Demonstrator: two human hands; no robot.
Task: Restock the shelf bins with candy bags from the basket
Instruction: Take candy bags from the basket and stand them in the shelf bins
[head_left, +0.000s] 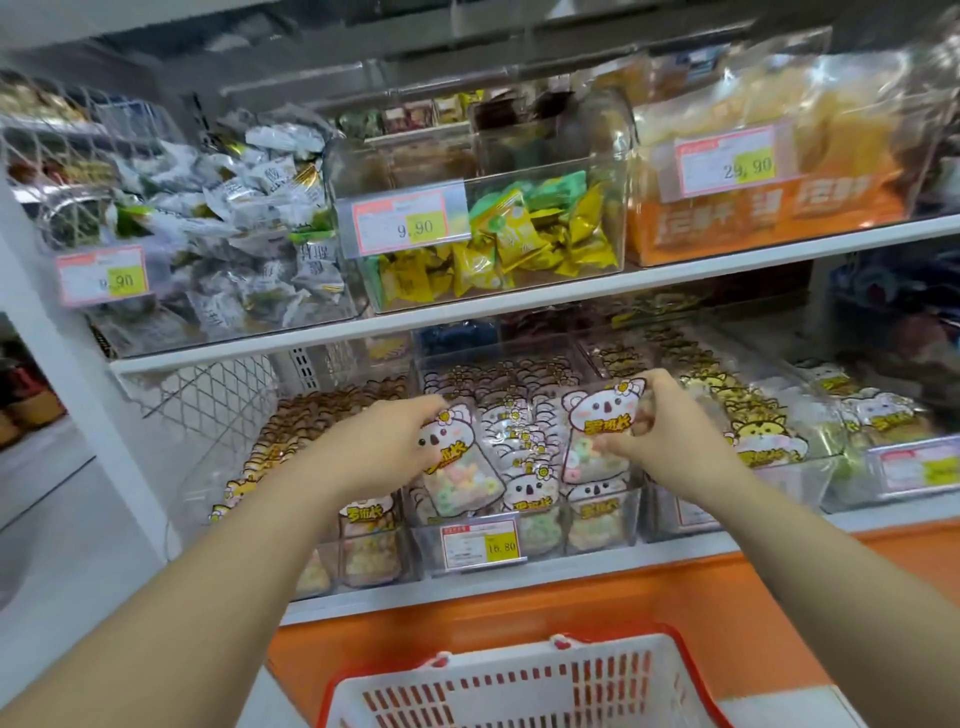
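My left hand (387, 444) grips a koala-print candy bag (460, 475), tilted, over the front left of a clear bin (524, 540) on the lower shelf. My right hand (662, 415) holds a second koala candy bag (597, 431) upright above the same bin's right side. The bin is packed with rows of matching koala bags and carries a 16.80 price tag (480, 540). Below, the white basket with a red rim (519, 686) sits at the bottom edge; its inside is mostly out of view.
Clear bins of bear-print bags (291, 441) and yellow cat-print bags (753, 431) flank the koala bin. The upper shelf (519, 306) holds bins of wrapped candies with price tags. An orange counter front (675, 608) runs below the lower shelf. A wire mesh panel (208, 395) stands at left.
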